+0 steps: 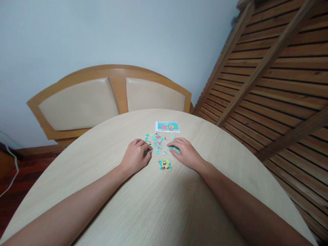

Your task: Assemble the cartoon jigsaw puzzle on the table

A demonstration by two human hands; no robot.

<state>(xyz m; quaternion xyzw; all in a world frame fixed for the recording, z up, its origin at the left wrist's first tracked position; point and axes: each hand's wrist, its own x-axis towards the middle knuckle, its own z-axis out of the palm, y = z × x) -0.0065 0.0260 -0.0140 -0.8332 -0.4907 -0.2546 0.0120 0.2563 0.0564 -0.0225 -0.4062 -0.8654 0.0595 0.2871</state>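
Observation:
Loose jigsaw puzzle pieces (158, 141), mostly teal with some pink and yellow, lie scattered in the middle of the table. My left hand (136, 156) rests at their left edge, fingers loosely bent and thumb apart, beside a few pieces. On the other side, my right hand (186, 152) reaches over several teal pieces (175, 149), its fingers stretched and thumb spaced from them. Nearer to me, between the wrists, lies a joined puzzle section (164, 164) showing a yellow cartoon character. Behind the loose pieces is a printed reference picture (167, 126) with a pink and a yellow character.
The round, light wood table (159, 208) carries everything. A wooden bench back with cream panels (156, 94) stands behind it against a pale wall. Slatted wooden boards (276, 78) lean at the right. A white cable (15, 167) hangs at the far left.

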